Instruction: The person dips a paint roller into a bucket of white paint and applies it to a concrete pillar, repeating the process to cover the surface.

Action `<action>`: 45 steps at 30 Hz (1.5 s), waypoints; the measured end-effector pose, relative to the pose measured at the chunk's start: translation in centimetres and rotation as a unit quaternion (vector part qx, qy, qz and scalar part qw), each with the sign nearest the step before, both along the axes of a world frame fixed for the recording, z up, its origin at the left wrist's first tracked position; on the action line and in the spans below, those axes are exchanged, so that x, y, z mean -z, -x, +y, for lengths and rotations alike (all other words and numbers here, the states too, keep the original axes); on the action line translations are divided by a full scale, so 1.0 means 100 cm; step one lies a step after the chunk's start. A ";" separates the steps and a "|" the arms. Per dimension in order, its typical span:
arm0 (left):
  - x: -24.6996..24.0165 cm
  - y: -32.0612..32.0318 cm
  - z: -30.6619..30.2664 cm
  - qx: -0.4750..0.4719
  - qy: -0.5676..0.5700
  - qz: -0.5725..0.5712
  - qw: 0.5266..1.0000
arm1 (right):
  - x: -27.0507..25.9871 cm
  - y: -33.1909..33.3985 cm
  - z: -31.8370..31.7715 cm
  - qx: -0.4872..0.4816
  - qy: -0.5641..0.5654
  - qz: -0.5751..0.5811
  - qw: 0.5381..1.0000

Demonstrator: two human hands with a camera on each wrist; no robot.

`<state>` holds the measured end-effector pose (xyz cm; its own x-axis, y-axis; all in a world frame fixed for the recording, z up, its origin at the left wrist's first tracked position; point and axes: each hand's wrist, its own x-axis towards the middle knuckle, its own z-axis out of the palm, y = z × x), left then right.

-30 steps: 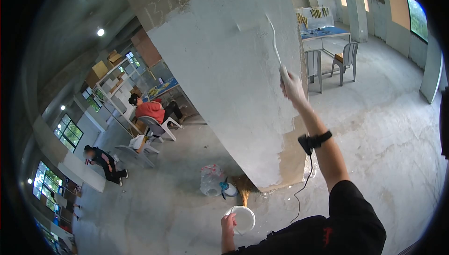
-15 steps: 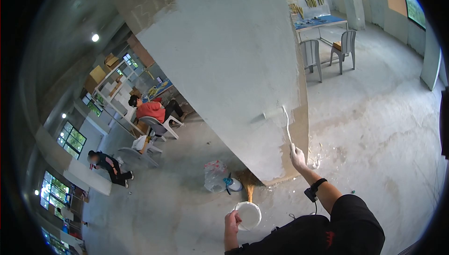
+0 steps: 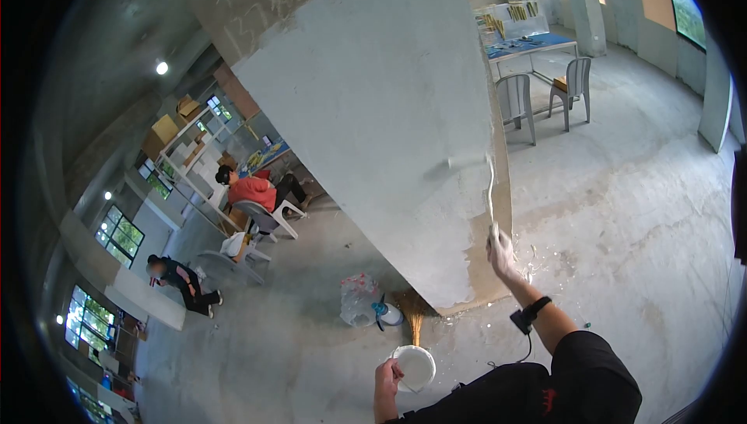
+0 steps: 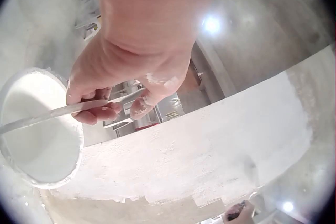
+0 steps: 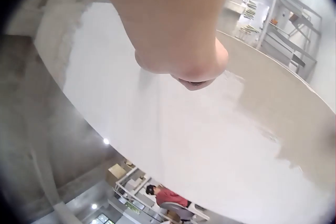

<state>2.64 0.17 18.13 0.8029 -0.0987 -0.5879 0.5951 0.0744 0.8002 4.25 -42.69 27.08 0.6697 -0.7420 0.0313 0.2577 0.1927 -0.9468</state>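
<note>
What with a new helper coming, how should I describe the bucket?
Find the big, pale-coated pillar and follow it down to its bottom corner. By the straw broom there, the person's left hand holds the bucket by its handle. It is round, white and open-topped, unlike the see-through plastic bag and the blue-and-white container nearby.

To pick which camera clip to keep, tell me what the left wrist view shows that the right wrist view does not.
Only the left wrist: the white bucket, its handle held in the left hand.
Only the right wrist: a cardboard box and a seated person's dark cap.
Both: the white-coated wall face and ceiling lights.
</note>
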 end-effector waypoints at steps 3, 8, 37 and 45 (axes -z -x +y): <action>0.007 -0.002 0.004 -0.019 0.014 0.000 1.000 | -0.056 -0.017 -0.038 -0.021 0.007 -0.047 0.999; 0.004 -0.002 0.004 -0.006 0.016 -0.005 1.000 | -0.162 -0.032 -0.089 -0.019 0.100 -0.078 0.992; -0.010 -0.007 -0.024 0.043 -0.032 0.010 0.999 | 0.125 0.039 -0.063 0.001 0.114 0.244 0.963; -0.004 -0.007 -0.024 0.028 -0.023 0.032 0.999 | 0.035 0.033 -0.065 0.049 0.093 0.155 0.982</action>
